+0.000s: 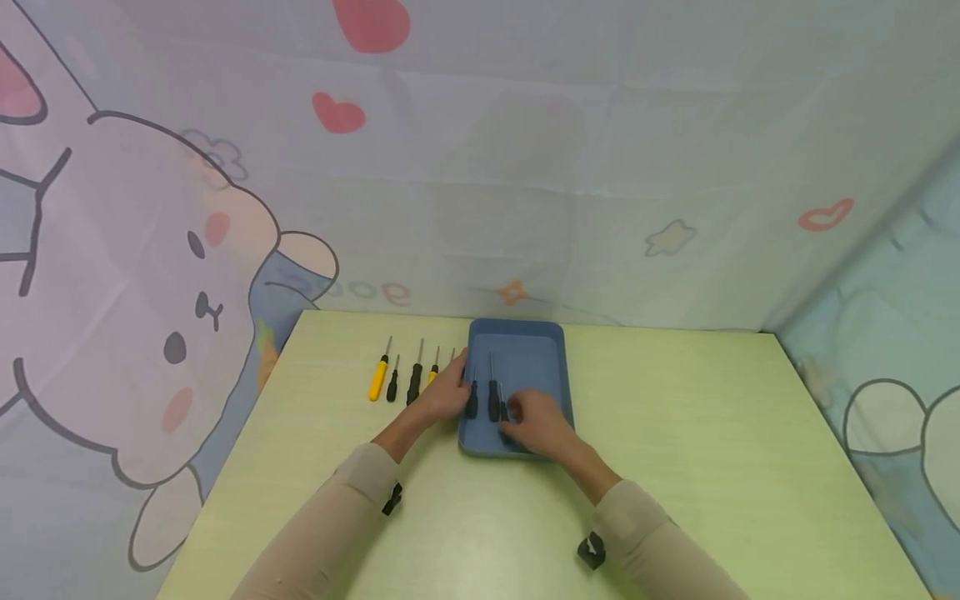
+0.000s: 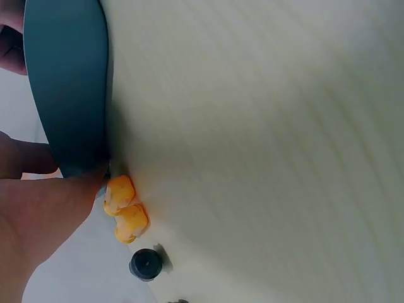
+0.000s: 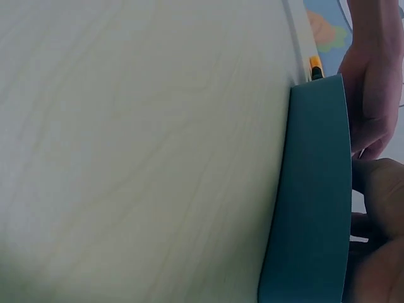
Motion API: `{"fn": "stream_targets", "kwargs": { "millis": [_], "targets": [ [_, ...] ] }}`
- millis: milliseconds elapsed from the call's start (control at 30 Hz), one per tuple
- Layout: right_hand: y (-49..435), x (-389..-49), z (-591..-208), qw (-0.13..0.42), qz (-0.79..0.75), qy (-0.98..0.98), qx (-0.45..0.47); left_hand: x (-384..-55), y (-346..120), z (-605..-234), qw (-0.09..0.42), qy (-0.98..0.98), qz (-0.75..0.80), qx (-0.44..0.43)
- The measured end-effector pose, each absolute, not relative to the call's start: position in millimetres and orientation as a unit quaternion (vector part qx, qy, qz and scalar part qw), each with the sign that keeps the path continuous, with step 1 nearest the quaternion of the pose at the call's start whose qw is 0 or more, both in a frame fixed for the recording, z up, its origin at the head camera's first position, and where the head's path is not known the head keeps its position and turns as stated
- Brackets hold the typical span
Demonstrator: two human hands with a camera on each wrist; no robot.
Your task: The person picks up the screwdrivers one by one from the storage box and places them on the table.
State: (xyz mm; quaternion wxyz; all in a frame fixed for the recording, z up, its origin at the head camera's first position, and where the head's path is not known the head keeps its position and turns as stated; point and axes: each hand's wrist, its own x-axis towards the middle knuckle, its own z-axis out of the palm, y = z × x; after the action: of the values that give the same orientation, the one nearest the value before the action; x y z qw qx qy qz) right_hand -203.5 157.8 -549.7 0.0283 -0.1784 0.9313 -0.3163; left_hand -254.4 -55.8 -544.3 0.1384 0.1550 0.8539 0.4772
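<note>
A blue-grey tray [image 1: 551, 375] lies on the table with three dark-handled screwdrivers visible in it. One screwdriver [image 1: 472, 400] is by its left wall, and a longer one [image 1: 493, 402] lies near the middle. My left hand [image 1: 448, 396] grips the tray's left wall; the left wrist view has the hand [image 2: 44, 221] at the wall's end, thumb over the rim. Inside the tray, my right hand [image 1: 538, 423] pinches a small black screwdriver [image 1: 503, 410] between thumb and fingers. The tray's wall hides most of that grip in the right wrist view.
Left of the tray lie several screwdrivers in a row, among them a yellow one [image 1: 378, 379], a small black one [image 1: 393, 385] and a larger black one [image 1: 416, 379]. Behind the pale table [image 1: 675, 433] hangs a printed cloth [image 1: 600, 167].
</note>
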Motion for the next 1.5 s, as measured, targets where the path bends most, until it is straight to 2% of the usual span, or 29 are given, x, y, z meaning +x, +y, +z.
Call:
{"fn": "stream_targets", "kwargs": {
  "millis": [400,1000,1500],
  "targets": [
    [144,-204,-548,0.045,-0.301,0.943,-0.132,-254,-57,-548,0.134,0.868,0.45,0.163],
    [154,-210,-547,0.071,-0.368,0.922,-0.097,-254,-54,-544,0.132,0.873,0.44,0.162],
    [162,-207,-540,0.065,-0.403,0.911,-0.064,-252,-55,-543,0.149,0.863,0.458,0.153]
  ]
}}
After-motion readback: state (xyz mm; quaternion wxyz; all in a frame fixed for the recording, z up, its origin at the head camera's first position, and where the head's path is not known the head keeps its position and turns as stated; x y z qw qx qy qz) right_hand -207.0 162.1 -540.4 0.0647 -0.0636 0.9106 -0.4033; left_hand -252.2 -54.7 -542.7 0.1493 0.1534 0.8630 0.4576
